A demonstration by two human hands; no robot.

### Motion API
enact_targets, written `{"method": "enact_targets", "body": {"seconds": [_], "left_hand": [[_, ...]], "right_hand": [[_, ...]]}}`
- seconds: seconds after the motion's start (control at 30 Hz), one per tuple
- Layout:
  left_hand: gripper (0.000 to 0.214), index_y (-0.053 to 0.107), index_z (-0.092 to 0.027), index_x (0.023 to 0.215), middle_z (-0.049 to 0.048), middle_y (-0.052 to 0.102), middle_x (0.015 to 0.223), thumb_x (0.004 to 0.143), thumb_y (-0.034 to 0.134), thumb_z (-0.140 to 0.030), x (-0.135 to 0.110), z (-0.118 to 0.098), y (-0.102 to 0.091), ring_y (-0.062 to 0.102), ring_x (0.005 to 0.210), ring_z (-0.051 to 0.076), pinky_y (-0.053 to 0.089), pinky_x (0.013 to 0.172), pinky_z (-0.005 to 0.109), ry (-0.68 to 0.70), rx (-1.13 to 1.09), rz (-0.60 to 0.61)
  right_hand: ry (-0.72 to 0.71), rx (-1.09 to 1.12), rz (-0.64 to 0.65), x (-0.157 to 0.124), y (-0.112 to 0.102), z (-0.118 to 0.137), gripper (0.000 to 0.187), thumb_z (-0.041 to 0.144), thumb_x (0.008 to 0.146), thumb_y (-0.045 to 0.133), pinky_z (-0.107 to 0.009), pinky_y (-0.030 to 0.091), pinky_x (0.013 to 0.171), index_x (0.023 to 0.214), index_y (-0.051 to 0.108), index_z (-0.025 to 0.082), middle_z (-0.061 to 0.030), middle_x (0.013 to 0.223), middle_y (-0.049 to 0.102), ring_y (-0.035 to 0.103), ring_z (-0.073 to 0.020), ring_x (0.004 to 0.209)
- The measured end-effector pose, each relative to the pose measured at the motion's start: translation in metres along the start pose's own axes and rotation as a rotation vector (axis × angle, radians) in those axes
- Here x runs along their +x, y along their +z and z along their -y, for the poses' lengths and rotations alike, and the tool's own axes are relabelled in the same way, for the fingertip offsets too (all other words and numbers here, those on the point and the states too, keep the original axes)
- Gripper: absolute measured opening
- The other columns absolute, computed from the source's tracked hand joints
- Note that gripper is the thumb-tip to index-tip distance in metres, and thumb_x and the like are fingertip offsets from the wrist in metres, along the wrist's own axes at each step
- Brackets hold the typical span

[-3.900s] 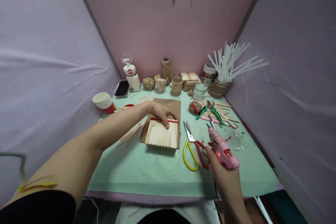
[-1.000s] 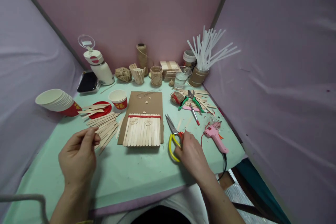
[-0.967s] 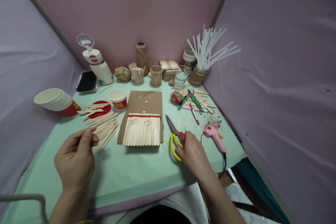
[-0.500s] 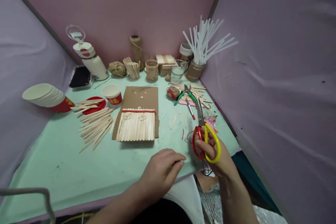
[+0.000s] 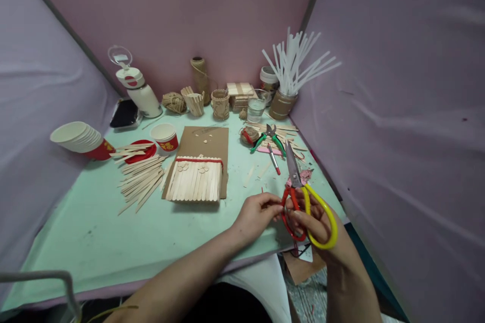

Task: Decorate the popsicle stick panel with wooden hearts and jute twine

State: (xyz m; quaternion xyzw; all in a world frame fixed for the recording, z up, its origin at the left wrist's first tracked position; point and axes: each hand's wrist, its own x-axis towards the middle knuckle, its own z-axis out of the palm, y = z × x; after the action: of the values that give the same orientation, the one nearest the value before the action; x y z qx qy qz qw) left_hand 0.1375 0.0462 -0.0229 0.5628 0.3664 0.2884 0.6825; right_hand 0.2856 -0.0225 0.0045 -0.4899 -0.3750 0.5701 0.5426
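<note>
My right hand (image 5: pixel 320 224) is closed round a pair of scissors (image 5: pixel 293 166) with one red and one yellow handle, blades pointing away and slightly apart. A bit of red cord (image 5: pixel 296 248) dangles below that hand. My left hand (image 5: pixel 261 212) is pinched shut right beside the red handle; what lies between its fingertips is too small to make out. Left of the hands, a panel of craft sticks (image 5: pixel 195 181) with a red cord strip across its top and small wooden flower shapes rests on a brown cardboard sheet (image 5: pixel 212 144).
Loose sticks (image 5: pixel 140 181), a red-and-white paper cup (image 5: pixel 164 137) and stacked cups (image 5: pixel 79 139) are on the left. Green-handled pruners (image 5: pixel 269 136) and a marker (image 5: pixel 273 159) lie beyond the scissors. A glass of water (image 5: pixel 256 110) and a jar of white sticks (image 5: pixel 283 105) stand behind.
My left hand has moved right and forward to meet my right hand, its fingers now at the red handle. The scissors have turned, with the yellow handle swinging further right.
</note>
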Motion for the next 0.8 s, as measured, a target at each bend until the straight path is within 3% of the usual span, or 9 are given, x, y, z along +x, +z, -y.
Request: {"method": "enact_targets", "body": {"seconds": [0.1, 0.17, 0.27, 0.33, 0.4, 0.53, 0.63, 0.8], "left_hand": [[0.017, 0.068, -0.016, 0.079, 0.0012, 0.062, 0.061, 0.083, 0.057, -0.028, 0.007, 0.002, -0.004, 0.059, 0.057, 0.015, 0.048, 0.058, 0.027, 0.015, 0.134, -0.121], [0.015, 0.069, -0.017, 0.082, 0.0029, 0.065, 0.068, 0.084, 0.056, -0.025, 0.013, 0.0, -0.006, 0.061, 0.066, 0.017, 0.051, 0.066, 0.03, 0.044, 0.172, -0.187], [0.017, 0.071, -0.021, 0.091, 0.0064, 0.071, 0.099, 0.083, 0.056, -0.016, 0.019, -0.007, -0.008, 0.064, 0.096, 0.021, 0.049, 0.092, 0.036, 0.149, 0.321, -0.17], [0.026, 0.069, -0.022, 0.105, 0.0078, 0.062, 0.128, 0.083, 0.056, -0.013, 0.02, -0.015, -0.01, 0.057, 0.117, 0.023, 0.044, 0.103, 0.038, 0.222, 0.537, -0.107], [0.034, 0.063, -0.021, 0.118, 0.009, 0.049, 0.144, 0.087, 0.054, -0.014, 0.019, -0.023, -0.015, 0.053, 0.125, 0.024, 0.045, 0.103, 0.037, 0.226, 0.785, -0.118], [0.035, 0.057, -0.016, 0.122, 0.0145, 0.06, 0.124, 0.091, 0.042, -0.009, 0.029, -0.033, -0.028, 0.06, 0.112, 0.024, 0.047, 0.096, 0.037, 0.035, 1.125, -0.264], [0.03, 0.062, -0.006, 0.106, 0.0218, 0.063, 0.105, 0.086, 0.041, 0.0, 0.045, -0.031, -0.031, 0.063, 0.103, 0.031, 0.047, 0.09, 0.043, -0.057, 1.181, -0.298], [0.033, 0.063, -0.006, 0.096, 0.023, 0.065, 0.099, 0.079, 0.038, 0.008, 0.064, -0.02, -0.029, 0.063, 0.1, 0.03, 0.046, 0.088, 0.041, -0.125, 1.157, -0.334]], "right_hand": [[-0.031, -0.057, -0.094, -0.011, -0.01, 0.002, 0.036, 0.032, 0.078, 0.074, -0.021, 0.036, 0.044, 0.108, 0.056, 0.023, 0.0015, 0.081, 0.06, 0.045, -0.0074, 0.05], [-0.075, -0.116, -0.198, -0.018, -0.013, 0.008, 0.031, 0.033, 0.076, 0.075, -0.02, 0.035, 0.042, 0.1, 0.057, 0.022, 0.0021, 0.078, 0.059, 0.044, -0.0069, 0.049], [-0.165, -0.18, -0.388, -0.026, -0.011, 0.02, 0.03, 0.032, 0.074, 0.076, -0.021, 0.04, 0.044, 0.096, 0.057, 0.023, 0.0014, 0.078, 0.06, 0.048, -0.0086, 0.051], [-0.214, -0.188, -0.439, -0.03, -0.009, 0.024, 0.031, 0.031, 0.074, 0.075, -0.022, 0.042, 0.044, 0.098, 0.057, 0.024, 0.0006, 0.08, 0.061, 0.051, -0.0097, 0.053], [-0.222, -0.193, -0.436, -0.032, -0.007, 0.023, 0.031, 0.03, 0.074, 0.076, -0.021, 0.041, 0.044, 0.097, 0.057, 0.024, 0.0003, 0.08, 0.061, 0.051, -0.0094, 0.052], [-0.181, -0.182, -0.392, -0.033, 0.0, 0.014, 0.03, 0.032, 0.075, 0.076, -0.021, 0.041, 0.044, 0.095, 0.057, 0.024, 0.0007, 0.082, 0.061, 0.05, -0.0087, 0.053], [-0.144, -0.142, -0.351, -0.03, 0.008, 0.009, 0.03, 0.033, 0.075, 0.077, -0.02, 0.039, 0.043, 0.095, 0.055, 0.025, 0.002, 0.081, 0.061, 0.047, -0.0072, 0.051], [-0.128, -0.18, -0.328, -0.028, 0.013, 0.006, 0.033, 0.034, 0.073, 0.079, -0.02, 0.04, 0.046, 0.093, 0.055, 0.025, 0.0022, 0.079, 0.062, 0.05, -0.009, 0.055]]}}
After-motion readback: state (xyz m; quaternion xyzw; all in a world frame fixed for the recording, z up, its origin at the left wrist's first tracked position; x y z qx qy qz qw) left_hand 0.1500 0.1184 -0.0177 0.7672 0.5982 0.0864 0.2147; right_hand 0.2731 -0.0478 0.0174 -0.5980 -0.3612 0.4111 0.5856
